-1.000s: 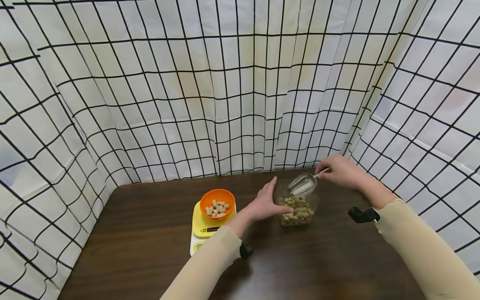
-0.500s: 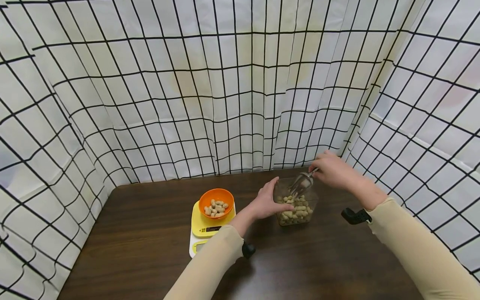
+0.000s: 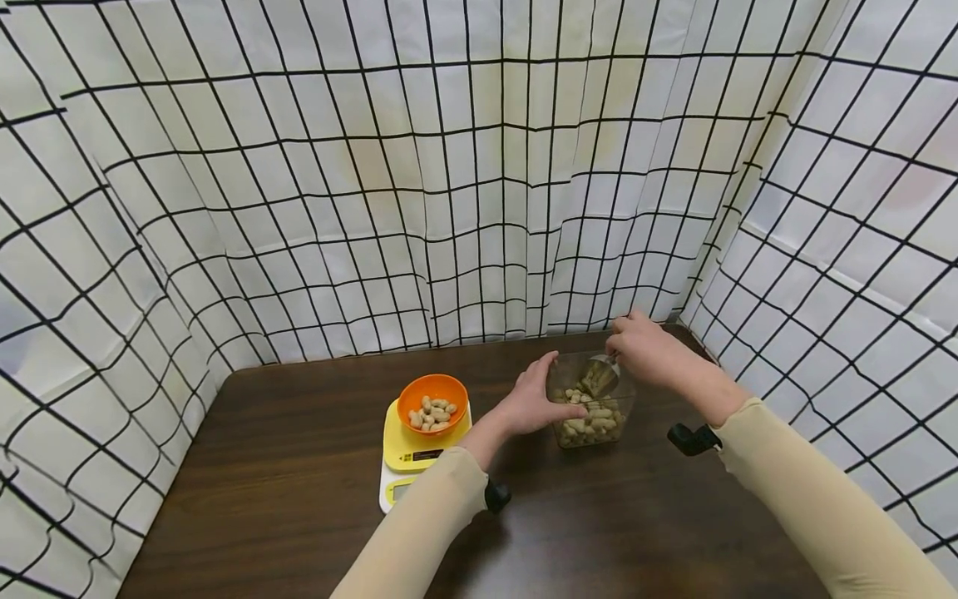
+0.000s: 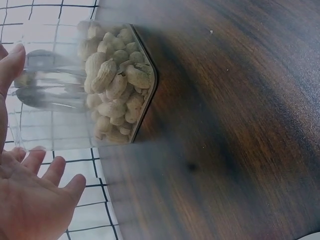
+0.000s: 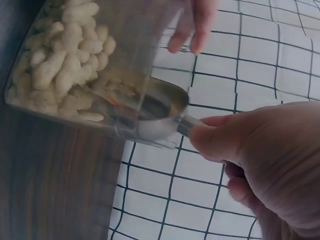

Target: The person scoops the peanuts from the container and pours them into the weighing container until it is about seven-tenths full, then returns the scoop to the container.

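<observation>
While left hand (image 3: 530, 406) wide, apparently against box (image 4: 60, 120) of peanuts (image 4: 115, 87), scoop (image 5: 159, 109) in right hand (image 3: 649, 353).

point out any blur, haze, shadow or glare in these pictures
Head: a soft shadow on the table beside the left sleeve; left wrist: pale haze over the scoop seen through the tub's wall; right wrist: peanuts a little soft, the table dim.

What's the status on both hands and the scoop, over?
Right hand gripping scoop, scoop down inside clear box of peanuts. Left hand spread at box's side. Orange bowl off to left. No obstruction seen.
</observation>
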The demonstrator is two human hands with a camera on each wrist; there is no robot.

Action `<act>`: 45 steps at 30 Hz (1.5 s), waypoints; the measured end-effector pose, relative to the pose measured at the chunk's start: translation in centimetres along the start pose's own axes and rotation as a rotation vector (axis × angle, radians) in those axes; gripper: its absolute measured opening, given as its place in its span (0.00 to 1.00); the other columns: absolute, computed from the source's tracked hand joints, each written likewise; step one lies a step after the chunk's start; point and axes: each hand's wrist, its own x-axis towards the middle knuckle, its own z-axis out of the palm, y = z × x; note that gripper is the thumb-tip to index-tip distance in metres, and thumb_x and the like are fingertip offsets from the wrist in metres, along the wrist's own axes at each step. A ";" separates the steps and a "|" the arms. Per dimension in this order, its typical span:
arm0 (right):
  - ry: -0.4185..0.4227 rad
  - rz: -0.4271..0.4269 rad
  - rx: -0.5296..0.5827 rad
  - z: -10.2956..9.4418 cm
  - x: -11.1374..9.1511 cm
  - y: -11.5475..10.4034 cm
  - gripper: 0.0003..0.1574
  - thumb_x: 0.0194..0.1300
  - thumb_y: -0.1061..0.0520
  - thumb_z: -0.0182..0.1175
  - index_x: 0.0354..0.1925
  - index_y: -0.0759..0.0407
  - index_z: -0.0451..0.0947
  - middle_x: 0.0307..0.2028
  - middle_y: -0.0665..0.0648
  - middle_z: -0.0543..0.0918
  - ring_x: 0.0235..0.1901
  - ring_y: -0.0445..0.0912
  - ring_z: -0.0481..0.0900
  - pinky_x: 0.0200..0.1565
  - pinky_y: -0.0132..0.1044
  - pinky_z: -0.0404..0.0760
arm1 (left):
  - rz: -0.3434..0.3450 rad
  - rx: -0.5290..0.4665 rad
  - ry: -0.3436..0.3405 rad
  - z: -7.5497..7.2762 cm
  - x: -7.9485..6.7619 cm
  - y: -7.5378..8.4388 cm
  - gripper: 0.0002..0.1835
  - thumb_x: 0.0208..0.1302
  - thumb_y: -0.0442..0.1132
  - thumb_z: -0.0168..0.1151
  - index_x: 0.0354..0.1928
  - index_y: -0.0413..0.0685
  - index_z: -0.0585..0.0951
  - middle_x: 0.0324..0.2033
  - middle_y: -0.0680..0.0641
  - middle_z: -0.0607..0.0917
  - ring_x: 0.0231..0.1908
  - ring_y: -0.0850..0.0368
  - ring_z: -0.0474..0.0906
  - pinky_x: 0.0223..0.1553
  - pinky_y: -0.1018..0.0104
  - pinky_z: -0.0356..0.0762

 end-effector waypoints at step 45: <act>-0.309 0.090 0.452 0.3 0.9 2.2 0.10 0.74 0.60 0.59 0.47 0.58 0.87 0.45 0.53 0.83 0.43 0.46 0.80 0.45 0.48 0.81 | -0.008 0.004 -0.017 0.0 -0.2 0.1 0.58 0.61 0.62 0.72 0.83 0.60 0.45 0.80 0.50 0.52 0.78 0.42 0.46 0.71 0.41 0.58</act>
